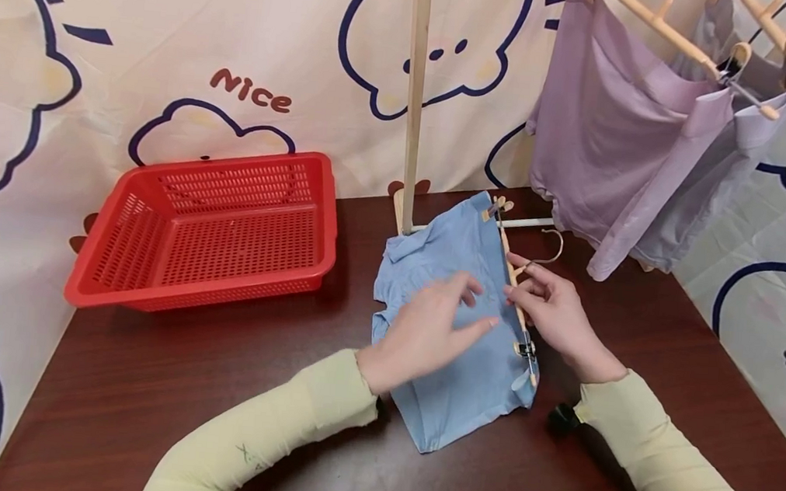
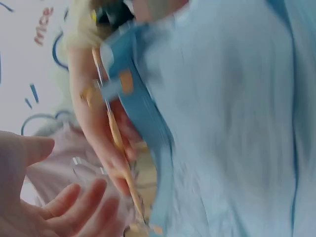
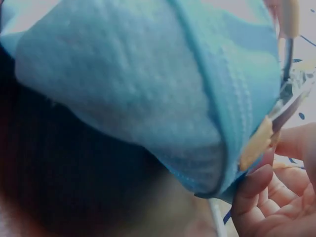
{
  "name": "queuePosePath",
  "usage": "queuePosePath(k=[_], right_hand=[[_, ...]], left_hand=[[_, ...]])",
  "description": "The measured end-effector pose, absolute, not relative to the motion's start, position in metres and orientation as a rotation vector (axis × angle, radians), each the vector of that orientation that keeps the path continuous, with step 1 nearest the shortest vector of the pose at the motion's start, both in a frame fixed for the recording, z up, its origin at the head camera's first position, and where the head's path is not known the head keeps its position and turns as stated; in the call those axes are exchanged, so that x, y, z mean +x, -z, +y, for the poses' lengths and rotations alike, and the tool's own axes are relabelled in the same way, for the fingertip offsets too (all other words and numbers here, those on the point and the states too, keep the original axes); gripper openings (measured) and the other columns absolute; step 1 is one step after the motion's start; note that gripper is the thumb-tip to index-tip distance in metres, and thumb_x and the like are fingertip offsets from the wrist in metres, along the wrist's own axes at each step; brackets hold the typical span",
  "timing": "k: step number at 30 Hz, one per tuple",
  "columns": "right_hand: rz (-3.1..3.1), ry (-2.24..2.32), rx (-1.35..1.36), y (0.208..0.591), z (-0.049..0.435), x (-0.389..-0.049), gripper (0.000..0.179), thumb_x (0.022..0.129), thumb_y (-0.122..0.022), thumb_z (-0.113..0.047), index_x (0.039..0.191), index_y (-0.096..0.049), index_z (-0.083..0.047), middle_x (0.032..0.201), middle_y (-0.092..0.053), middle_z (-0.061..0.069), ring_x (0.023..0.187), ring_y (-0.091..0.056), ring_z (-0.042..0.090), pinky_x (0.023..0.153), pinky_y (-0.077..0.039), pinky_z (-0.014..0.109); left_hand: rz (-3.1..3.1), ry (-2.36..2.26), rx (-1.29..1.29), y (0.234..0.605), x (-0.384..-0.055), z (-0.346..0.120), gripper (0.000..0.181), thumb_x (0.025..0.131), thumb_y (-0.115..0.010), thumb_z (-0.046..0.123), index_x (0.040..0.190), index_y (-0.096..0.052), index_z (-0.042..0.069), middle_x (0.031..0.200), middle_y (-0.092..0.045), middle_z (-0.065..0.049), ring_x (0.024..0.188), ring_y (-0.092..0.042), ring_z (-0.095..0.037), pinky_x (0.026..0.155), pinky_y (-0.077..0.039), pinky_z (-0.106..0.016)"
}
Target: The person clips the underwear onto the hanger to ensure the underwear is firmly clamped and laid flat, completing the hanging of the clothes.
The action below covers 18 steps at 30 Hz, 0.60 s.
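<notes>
A light blue garment [image 1: 435, 405], seemingly shorts, lies on the table, its waist edge clipped to a wooden hanger [image 1: 520, 317]. One metal clip [image 1: 524, 350] grips the near end of that edge; another clip [image 1: 497, 208] grips the far end. My right hand [image 1: 556, 310] holds the hanger's bar at its middle, between thumb and fingers, beside the hook. Over the cloth hovers my left hand [image 1: 423, 334], fingers spread and holding nothing. The left wrist view shows that hand [image 2: 59, 202] apart from the bar; the cloth is blurred there.
A red plastic basket [image 1: 242, 283] stands on the dark table [image 1: 211, 401] at the left. Behind the garment rises a wooden post [image 1: 414, 99] with a white rod at its base. Pink shorts [image 1: 606, 132] and a greyish garment [image 1: 691, 201] hang on hangers at upper right.
</notes>
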State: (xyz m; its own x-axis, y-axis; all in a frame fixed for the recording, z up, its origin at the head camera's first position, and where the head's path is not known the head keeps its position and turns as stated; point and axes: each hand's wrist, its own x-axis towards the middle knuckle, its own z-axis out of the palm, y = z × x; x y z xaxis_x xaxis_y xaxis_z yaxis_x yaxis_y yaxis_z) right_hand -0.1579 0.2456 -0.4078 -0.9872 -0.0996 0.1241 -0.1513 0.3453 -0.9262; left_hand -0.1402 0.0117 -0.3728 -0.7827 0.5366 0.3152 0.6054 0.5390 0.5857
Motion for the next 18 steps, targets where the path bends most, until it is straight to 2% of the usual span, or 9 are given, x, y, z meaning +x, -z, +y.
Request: queuePosePath(k=[4, 6, 10, 14, 18], right_hand=[[-2.508, -1.779, 0.281, 0.398, 0.247, -0.159, 0.052, 0.098, -0.070, -0.013, 0.148, -0.055, -0.010, 0.081, -0.067, 0.021, 0.059, -0.053, 0.017, 0.051, -0.045, 0.028], [-2.504, -1.785, 0.283, 0.393, 0.248, -0.159, 0.052, 0.099, -0.068, -0.013, 0.149, -0.054, -0.011, 0.082, -0.067, 0.020, 0.062, -0.055, 0.017, 0.052, -0.046, 0.027], [-2.491, -1.866, 0.233, 0.383, 0.246, -0.159, 0.050, 0.102, -0.059, -0.011, 0.151, -0.051, -0.014, 0.084, -0.068, 0.017, 0.067, -0.057, 0.017, 0.056, -0.047, 0.026], [-2.467, -1.956, 0.214, 0.377, 0.245, -0.159, 0.051, 0.103, -0.053, -0.010, 0.153, -0.048, -0.016, 0.086, -0.067, 0.017, 0.068, -0.057, 0.019, 0.058, -0.047, 0.026], [-2.462, -1.937, 0.281, 0.377, 0.244, -0.158, 0.050, 0.104, -0.054, -0.009, 0.154, -0.047, -0.013, 0.086, -0.065, 0.022, 0.069, -0.058, 0.020, 0.057, -0.048, 0.028]], left_hand=[[-2.659, 0.936, -0.881, 0.362, -0.163, 0.001, 0.051, 0.094, -0.072, 0.043, 0.130, -0.057, 0.009, 0.125, -0.065, -0.004, 0.115, -0.057, -0.020, 0.097, -0.045, -0.037], [-2.626, 0.922, -0.825, 0.355, -0.175, -0.004, 0.057, 0.093, -0.072, 0.043, 0.135, -0.055, 0.007, 0.131, -0.061, -0.006, 0.120, -0.054, -0.023, 0.101, -0.042, -0.040], [-2.549, 0.972, -0.711, 0.338, -0.197, -0.015, 0.066, 0.094, -0.071, 0.039, 0.144, -0.047, 0.004, 0.137, -0.054, -0.009, 0.123, -0.049, -0.025, 0.105, -0.039, -0.043], [-2.516, 1.028, -0.616, 0.319, -0.217, -0.023, 0.073, 0.095, -0.070, 0.038, 0.151, -0.038, 0.004, 0.142, -0.050, -0.010, 0.126, -0.048, -0.024, 0.106, -0.039, -0.040], [-2.477, 1.075, -0.555, 0.302, -0.233, -0.027, 0.073, 0.096, -0.069, 0.036, 0.153, -0.034, 0.006, 0.140, -0.049, -0.011, 0.116, -0.052, -0.022, 0.093, -0.048, -0.034]])
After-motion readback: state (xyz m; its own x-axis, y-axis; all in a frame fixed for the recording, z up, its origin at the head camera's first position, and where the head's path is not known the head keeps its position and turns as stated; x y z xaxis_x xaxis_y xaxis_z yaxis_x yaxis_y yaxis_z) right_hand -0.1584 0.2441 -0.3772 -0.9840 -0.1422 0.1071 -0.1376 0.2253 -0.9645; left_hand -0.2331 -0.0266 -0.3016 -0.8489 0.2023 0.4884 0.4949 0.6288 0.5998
